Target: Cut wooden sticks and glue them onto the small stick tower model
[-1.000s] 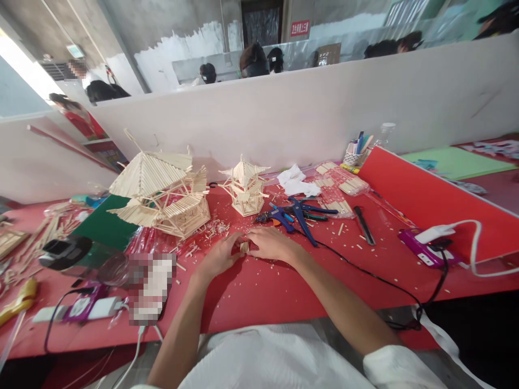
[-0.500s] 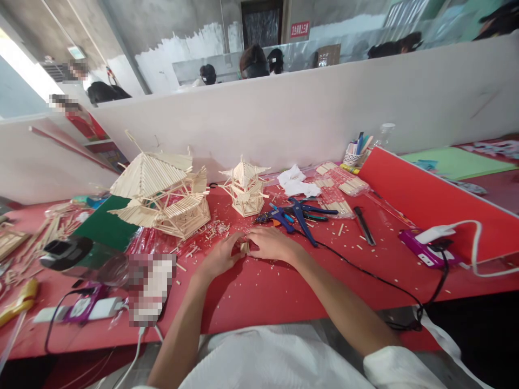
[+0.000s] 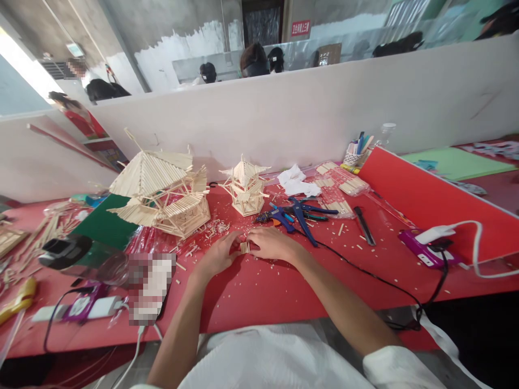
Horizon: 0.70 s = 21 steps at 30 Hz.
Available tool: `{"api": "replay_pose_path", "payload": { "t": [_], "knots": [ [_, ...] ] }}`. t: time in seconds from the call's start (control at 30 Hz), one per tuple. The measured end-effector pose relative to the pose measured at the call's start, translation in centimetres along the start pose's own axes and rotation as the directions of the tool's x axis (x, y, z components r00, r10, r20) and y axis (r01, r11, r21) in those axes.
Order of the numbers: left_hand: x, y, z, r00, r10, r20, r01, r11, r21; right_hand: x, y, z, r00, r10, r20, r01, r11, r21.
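Between my left hand (image 3: pixel 222 254) and my right hand (image 3: pixel 267 244) is a small row of short wooden sticks (image 3: pixel 244 247), low over the red table (image 3: pixel 251 302). Both hands have their fingers bent around it, one at each end, and part of it is hidden behind them. Just beyond my hands stands a small stick pavilion (image 3: pixel 246 189) with a pointed roof. A larger stick pavilion (image 3: pixel 162 194) is to its left. Blue-handled cutters (image 3: pixel 302 219) and a glue gun (image 3: pixel 270 215) lie beyond my right hand.
Wood scraps (image 3: pixel 217 228) litter the table. At left are a bottle (image 3: pixel 89 259), a phone (image 3: pixel 156 286) and a power strip (image 3: pixel 83 308). To the right lie a utility knife (image 3: pixel 364 226), bagged sticks (image 3: pixel 352 185), a purple power strip (image 3: pixel 425 251) and a red board (image 3: pixel 438 205).
My hands stay in nearly the same place around the short sticks. A little more of the stick row shows between my fingers now.
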<state>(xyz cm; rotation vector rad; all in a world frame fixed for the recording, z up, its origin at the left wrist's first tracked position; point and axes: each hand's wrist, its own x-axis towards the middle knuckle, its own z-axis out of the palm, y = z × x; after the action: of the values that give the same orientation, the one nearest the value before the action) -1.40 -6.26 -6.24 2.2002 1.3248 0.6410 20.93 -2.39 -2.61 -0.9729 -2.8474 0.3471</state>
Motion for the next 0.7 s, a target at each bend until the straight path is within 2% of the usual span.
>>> {"api": "replay_pose_path", "payload": {
  "t": [0.17,0.37,0.7],
  "knots": [
    [0.09,0.22,0.05,1.0,-0.018,0.007,0.017,0.999,0.033,-0.06,-0.08,-0.07,1.0,-0.001,-0.006,0.001,1.0,0.01],
    [0.18,0.48,0.46,1.0,0.027,-0.01,-0.026,0.998,0.056,-0.17,0.14,-0.33,1.0,0.005,-0.013,-0.005,1.0,0.015],
    [0.15,0.7,0.78,1.0,0.025,-0.01,-0.024,0.995,0.1,-0.03,0.25,-0.07,1.0,-0.005,-0.005,0.005,1.0,-0.01]
  ]
}}
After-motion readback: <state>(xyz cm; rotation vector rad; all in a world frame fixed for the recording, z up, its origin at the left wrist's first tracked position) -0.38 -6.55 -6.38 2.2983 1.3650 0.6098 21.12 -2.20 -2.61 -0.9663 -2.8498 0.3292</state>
